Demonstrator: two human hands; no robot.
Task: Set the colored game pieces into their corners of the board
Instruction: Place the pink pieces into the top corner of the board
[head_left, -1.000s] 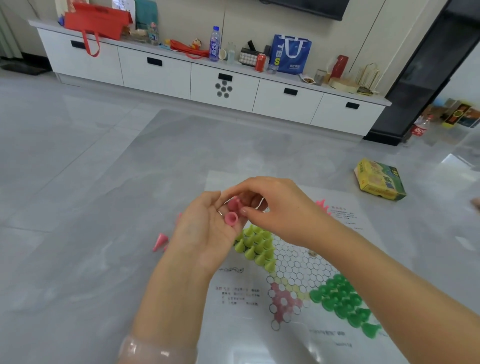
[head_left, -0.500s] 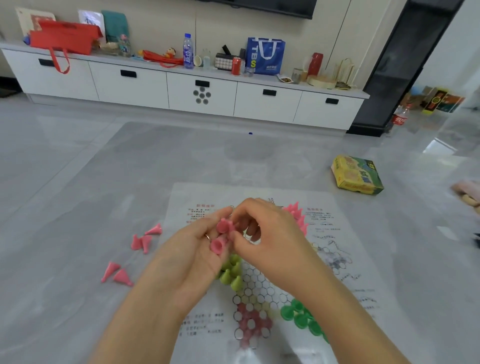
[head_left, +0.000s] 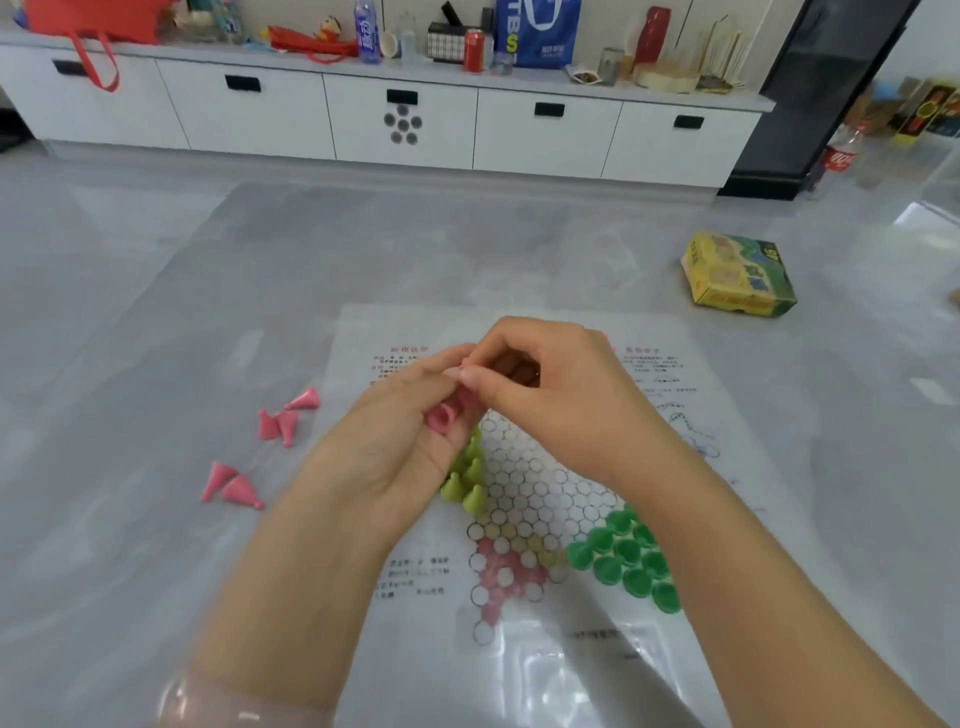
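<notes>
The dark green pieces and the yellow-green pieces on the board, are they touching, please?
Apart. The head view shows bare white circles between the dark green pieces and the yellow-green pieces.

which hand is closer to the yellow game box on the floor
Right. The right hand is over the board, below-left of the yellow game box; the left hand sits further left.

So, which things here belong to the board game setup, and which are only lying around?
Part of the job:
- board sheet
- pink pieces in the left hand
- loose pink pieces on the floor
- yellow-green pieces
- dark green pieces

Just lying about:
- yellow box
- cabinet with its bottles, can and bags
</notes>
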